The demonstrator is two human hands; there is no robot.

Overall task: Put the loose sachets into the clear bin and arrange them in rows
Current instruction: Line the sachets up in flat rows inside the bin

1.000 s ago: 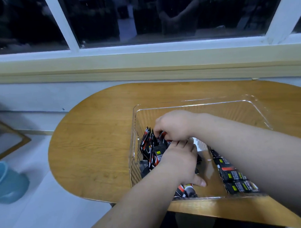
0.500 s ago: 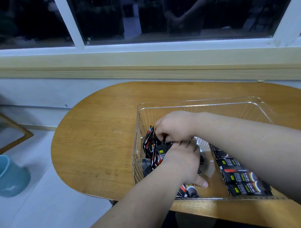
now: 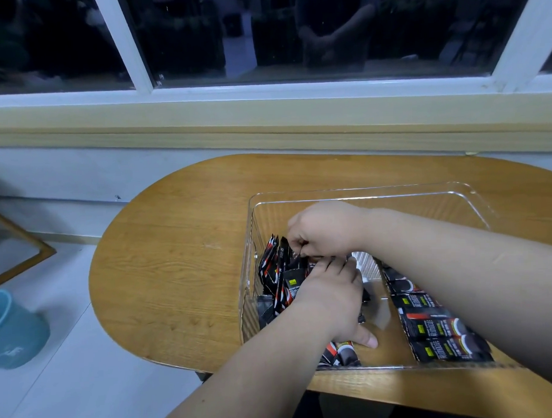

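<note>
**Upright sachets could topple**

Nearest us, the left grip (image 3: 331,304) lies over sachets (image 3: 278,271) inside the bin (image 3: 361,194), thumb splayed. We cannot tell whether it holds any underneath. Just right of it, a flat row (image 3: 435,325) looks settled. Further in, the right grip (image 3: 325,229) pinches the tops of the upright sachets near the bin's left wall. We judge these the risk: they lean, so an uneven release could fan them over and spoil the row. The bin's far half has room.
</note>
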